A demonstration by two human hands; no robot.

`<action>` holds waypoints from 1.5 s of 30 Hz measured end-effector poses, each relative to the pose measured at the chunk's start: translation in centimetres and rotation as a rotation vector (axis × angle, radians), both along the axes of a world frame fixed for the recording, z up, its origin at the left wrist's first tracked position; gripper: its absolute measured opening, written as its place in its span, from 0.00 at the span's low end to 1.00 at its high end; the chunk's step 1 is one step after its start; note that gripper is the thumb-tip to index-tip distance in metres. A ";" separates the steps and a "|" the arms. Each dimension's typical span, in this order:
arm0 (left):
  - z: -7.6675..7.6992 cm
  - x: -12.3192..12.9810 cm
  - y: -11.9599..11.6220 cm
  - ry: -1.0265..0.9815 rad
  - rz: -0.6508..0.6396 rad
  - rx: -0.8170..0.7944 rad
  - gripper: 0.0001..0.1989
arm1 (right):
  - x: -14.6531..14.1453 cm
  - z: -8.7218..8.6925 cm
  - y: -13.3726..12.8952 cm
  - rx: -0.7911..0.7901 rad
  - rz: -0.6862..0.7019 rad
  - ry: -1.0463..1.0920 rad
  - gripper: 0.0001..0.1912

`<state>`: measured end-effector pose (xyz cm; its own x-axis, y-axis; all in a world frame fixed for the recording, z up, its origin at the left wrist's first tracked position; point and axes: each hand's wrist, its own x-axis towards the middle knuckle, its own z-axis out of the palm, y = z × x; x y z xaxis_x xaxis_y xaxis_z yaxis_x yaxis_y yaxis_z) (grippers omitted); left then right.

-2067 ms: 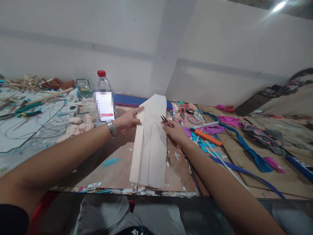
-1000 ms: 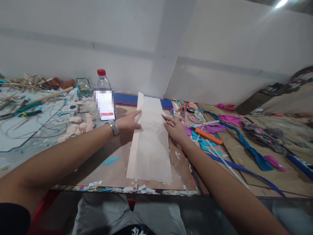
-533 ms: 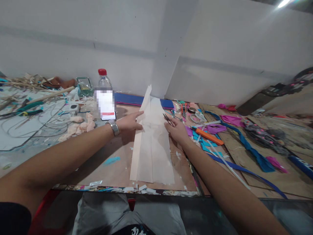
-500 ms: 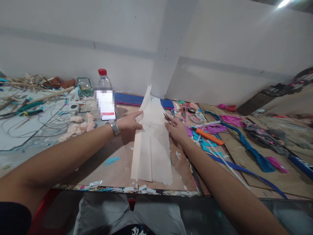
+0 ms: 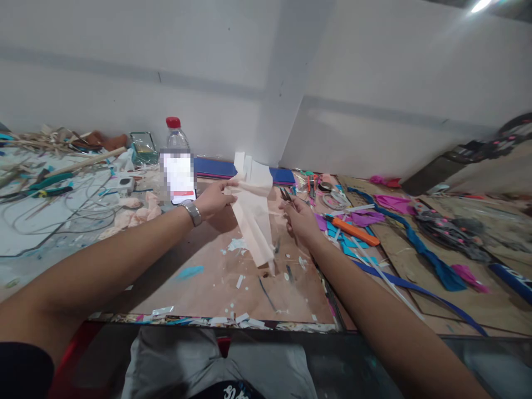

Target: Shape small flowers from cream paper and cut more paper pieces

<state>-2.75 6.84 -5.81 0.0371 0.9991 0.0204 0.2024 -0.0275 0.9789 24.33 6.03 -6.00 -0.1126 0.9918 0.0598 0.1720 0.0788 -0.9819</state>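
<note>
A pale, creased sheet of paper or cloth (image 5: pixel 254 213) hangs over the middle of the table, its lower end tapering to a point. At its left edge, my left hand (image 5: pixel 218 198) pinches the sheet between thumb and fingers. Right of the sheet, my right hand (image 5: pixel 301 219) is closed around a small dark-bladed tool (image 5: pixel 286 195), likely scissors, with its tips pointing up and left. My right hand appears apart from the sheet. Blue folded material (image 5: pixel 216 168) lies behind the sheet.
Left stand a lit phone (image 5: pixel 180 177) and a red-capped bottle (image 5: pixel 173 123), with pliers (image 5: pixel 50 184) farther out. Right lie an orange cutter (image 5: pixel 355 230), a blue strip (image 5: pixel 415 238), and pink and purple scraps. Small scraps line the table's front edge (image 5: pixel 216 321).
The sheet has been lifted and swung away from the front, uncovering the tabletop beneath. My left hand moved slightly left and up with it; my right hand barely moved.
</note>
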 end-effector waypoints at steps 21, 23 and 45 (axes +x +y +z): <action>1.4 0.4 -1.2 -0.042 -0.169 -0.017 0.36 | -0.2 0.3 -0.5 -0.185 -0.041 0.220 0.24; 1.6 0.3 -1.3 -0.043 -0.217 -0.044 0.43 | 0.0 -0.1 0.1 -0.196 -0.103 0.208 0.24; 0.1 -0.7 1.5 -0.120 0.010 -0.088 0.46 | -0.3 -0.1 -0.1 -0.253 -0.023 0.153 0.23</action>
